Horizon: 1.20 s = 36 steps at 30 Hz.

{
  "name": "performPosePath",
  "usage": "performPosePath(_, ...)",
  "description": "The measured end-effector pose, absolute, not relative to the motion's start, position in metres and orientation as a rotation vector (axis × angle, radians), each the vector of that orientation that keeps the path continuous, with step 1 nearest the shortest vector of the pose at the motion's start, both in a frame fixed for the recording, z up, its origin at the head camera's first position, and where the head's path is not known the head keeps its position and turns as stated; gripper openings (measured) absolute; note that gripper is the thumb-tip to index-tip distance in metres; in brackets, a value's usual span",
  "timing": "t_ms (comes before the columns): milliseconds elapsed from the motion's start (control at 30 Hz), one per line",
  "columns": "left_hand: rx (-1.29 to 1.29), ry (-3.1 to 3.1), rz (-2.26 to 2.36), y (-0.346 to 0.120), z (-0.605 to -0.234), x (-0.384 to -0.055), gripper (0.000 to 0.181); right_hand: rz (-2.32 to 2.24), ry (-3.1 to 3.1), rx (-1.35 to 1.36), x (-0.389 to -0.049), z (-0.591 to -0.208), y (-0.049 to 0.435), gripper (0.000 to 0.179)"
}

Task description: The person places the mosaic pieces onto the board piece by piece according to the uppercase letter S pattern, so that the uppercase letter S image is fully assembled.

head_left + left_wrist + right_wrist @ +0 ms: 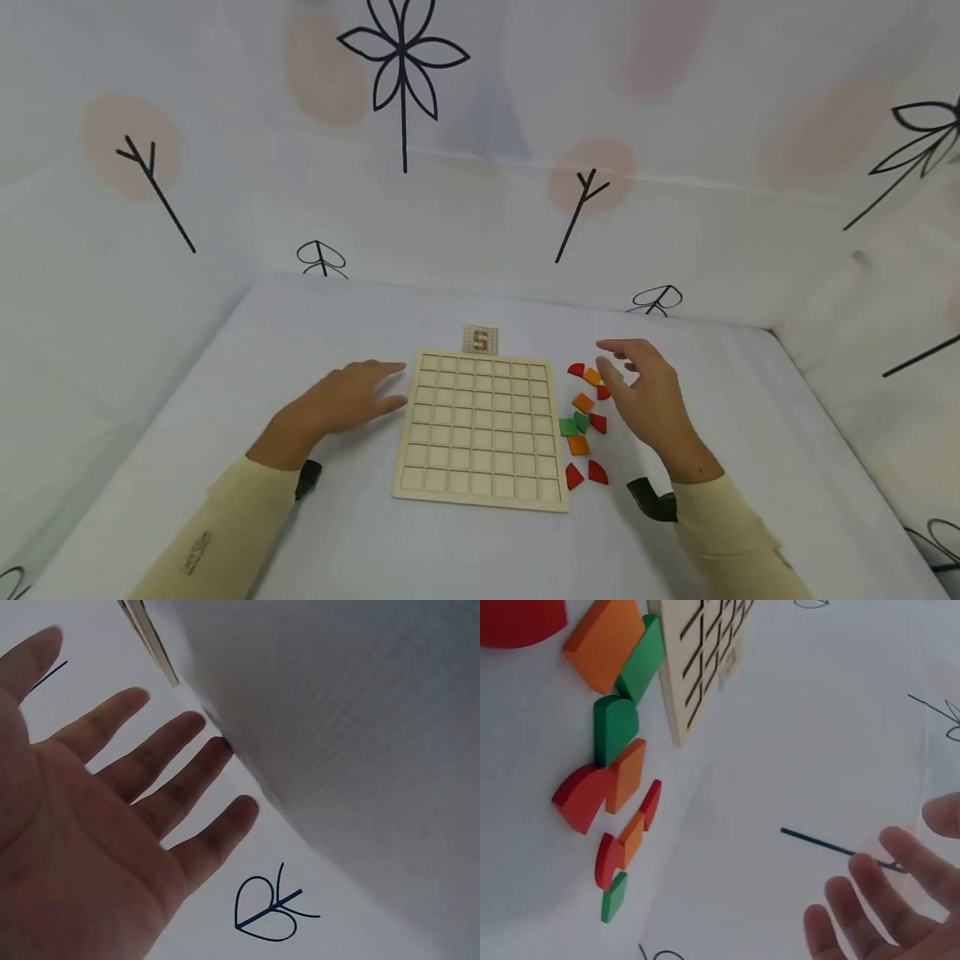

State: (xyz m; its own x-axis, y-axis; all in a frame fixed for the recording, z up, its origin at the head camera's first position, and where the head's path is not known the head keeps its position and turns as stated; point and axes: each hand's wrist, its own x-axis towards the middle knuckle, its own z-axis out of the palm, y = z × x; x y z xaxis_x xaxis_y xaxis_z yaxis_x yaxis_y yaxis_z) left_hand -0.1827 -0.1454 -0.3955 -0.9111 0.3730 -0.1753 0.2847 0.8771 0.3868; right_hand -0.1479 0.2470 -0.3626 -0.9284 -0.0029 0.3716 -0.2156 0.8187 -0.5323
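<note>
A pale wooden grid board (480,429) with square cells lies flat in the middle of the table. My left hand (348,398) hovers by its left edge, thumb and fingers spread and nothing held; the left wrist view shows the same bare palm (90,847). Over on the right, my right hand (651,400) is above the table beside a scatter of coloured pieces, its fingers loosely bent and holding nothing. Those pieces include red quarter-rounds (597,472), orange squares (578,445) and green pieces (568,427). In the right wrist view the right hand (900,900) appears apart from them.
A small pattern card (480,340) with an S-like figure lies at the board's far edge. White cloth with plant drawings (487,225) rises behind the table and at its sides. Dark wrist devices (652,500) hang below both wrists.
</note>
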Motion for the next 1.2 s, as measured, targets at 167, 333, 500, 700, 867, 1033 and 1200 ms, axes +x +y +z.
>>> performPosePath(167, 0.485, 2.722, 0.569, -0.149, -0.403, -0.184, 0.072, 0.912, -2.439, 0.201, -0.152, -0.363, 0.246, 0.022)
performPosePath(333, 0.526, 2.664, 0.593, -0.152, -0.406, -0.186, 0.082, 0.916, -2.463, 0.213, -0.158, -0.367, 0.248, 0.022)
performPosePath(500, 0.543, 2.625, 0.579, -0.150, -0.411, -0.182, 0.088, 0.906, -2.539, 0.176, -0.168, -0.379, 0.249, 0.022)
performPosePath(700, 0.548, 2.623, 0.568, -0.148, -0.410, -0.178, 0.089, 0.896, -2.583, 0.164, -0.180, -0.387, 0.248, 0.022)
performPosePath(867, 0.546, 2.636, 0.574, -0.148, -0.410, -0.178, 0.090, 0.909, -2.546, 0.178, -0.190, -0.380, 0.247, 0.022)
performPosePath(1033, 0.541, 2.626, 0.584, -0.147, -0.411, -0.177, 0.094, 0.938, -2.531, 0.189, -0.200, -0.377, 0.246, 0.024)
performPosePath(1200, 0.542, 2.628, 0.575, -0.146, -0.411, -0.176, 0.102, 0.919, -2.555, 0.183, -0.205, -0.382, 0.244, 0.025)
